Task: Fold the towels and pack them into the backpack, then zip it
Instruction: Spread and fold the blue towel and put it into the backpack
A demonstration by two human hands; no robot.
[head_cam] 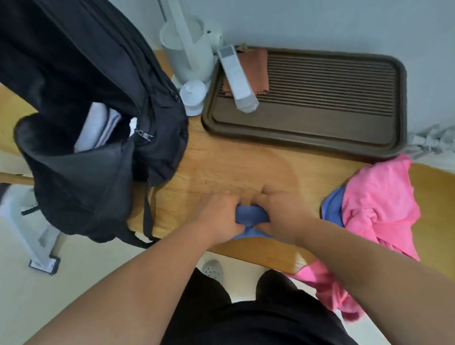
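Observation:
A black backpack (81, 107) lies on the left of the wooden table (220, 167), its main compartment unzipped, with folded white towels (96, 127) showing inside. Near the table's front edge my left hand (218, 216) and my right hand (280, 209) both grip a bunched blue towel (251, 216) between them; most of it is hidden by my fingers. A crumpled pink towel (379, 204) lies at the right, draping over the front edge. Another blue towel (332, 208) peeks out from under it.
A dark brown slatted tray (312, 128) sits at the back against the wall, with a white remote (237, 80) and an orange cloth (256, 62) on it. A white kettle (185, 46) and small white jar (192, 94) stand behind the backpack.

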